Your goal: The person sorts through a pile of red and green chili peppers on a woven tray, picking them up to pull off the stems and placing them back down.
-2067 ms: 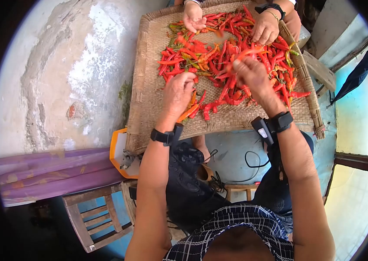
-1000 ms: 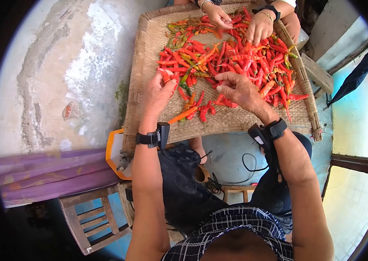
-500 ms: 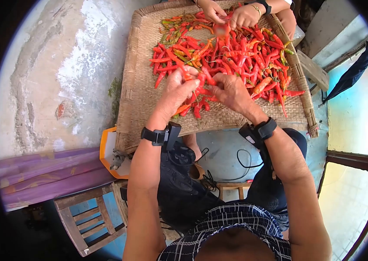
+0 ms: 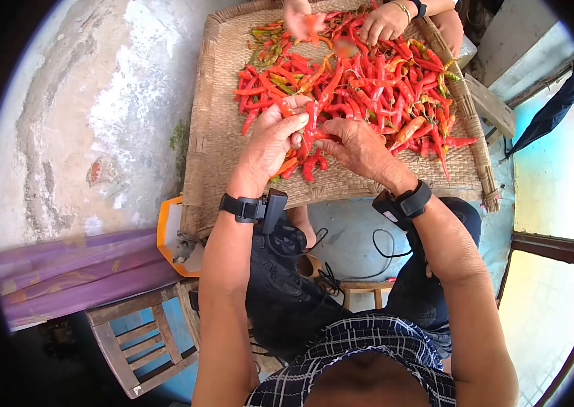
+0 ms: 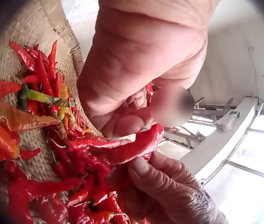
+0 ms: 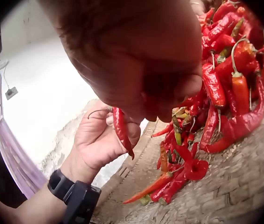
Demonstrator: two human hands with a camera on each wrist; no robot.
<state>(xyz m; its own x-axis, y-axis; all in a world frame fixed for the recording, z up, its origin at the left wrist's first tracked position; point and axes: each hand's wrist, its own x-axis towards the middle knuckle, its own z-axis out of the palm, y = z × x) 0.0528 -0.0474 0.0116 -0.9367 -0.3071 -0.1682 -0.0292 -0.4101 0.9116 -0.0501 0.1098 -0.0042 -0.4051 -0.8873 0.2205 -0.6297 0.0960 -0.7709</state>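
Observation:
In the head view my left hand (image 4: 270, 146) and right hand (image 4: 361, 149) meet over the near part of a woven tray (image 4: 226, 163). My left fingers and thumb hold red chili peppers (image 4: 310, 122). In the left wrist view, a glossy red chili (image 5: 132, 144) spans between the left fingertips and the thumb of my right hand (image 5: 169, 182), which pinches its lower side. From the right wrist, a slim red chili (image 6: 121, 130) with a long stem shows in the left hand (image 6: 97, 140); the right fingertips are in shadow.
A big heap of red chilies (image 4: 395, 95) covers the tray's middle and right; greenish ones (image 4: 270, 47) lie far left. Across the tray another person's hand (image 4: 385, 24) touches the heap, and their other hand (image 4: 300, 20) is blurred. A wooden chair (image 4: 144, 339) stands lower left.
My right hand has come from over the heap back to my left hand, and both now work together at the chilies. The other person's hand has moved left, away from their other hand.

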